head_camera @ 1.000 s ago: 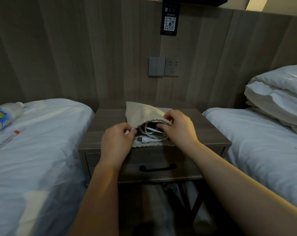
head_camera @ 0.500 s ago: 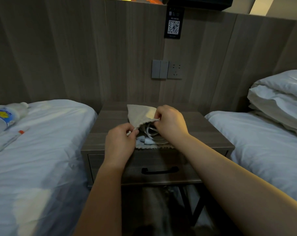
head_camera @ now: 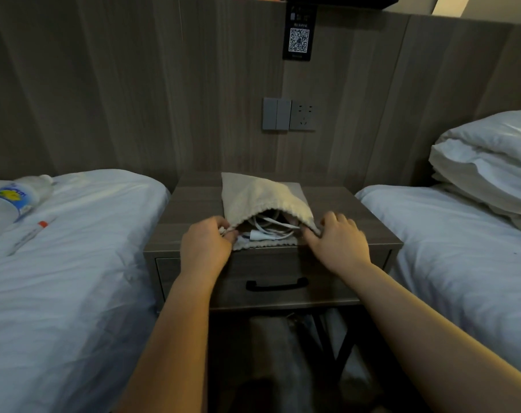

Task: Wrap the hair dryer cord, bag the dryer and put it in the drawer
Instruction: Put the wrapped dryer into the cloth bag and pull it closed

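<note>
Hotel bedroom: twin beds (head_camera: 74, 263), nightstand (head_camera: 193, 204).

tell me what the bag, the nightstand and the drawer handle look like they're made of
Bag: soft woven cloth, beige and matte, probably cotton or linen; it slumps and its mouth is gathered.
Nightstand: grey-brown wood grain with a dull sheen, likely laminate or veneer rather than solid wood, though the picture cannot settle that.
Drawer handle: black, smooth, slim bar, probably painted metal, possibly plastic.

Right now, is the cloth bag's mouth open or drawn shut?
Open: the cloth bag gapes toward the camera, white cord visible inside, with the left hand and right hand at its corners.
</note>
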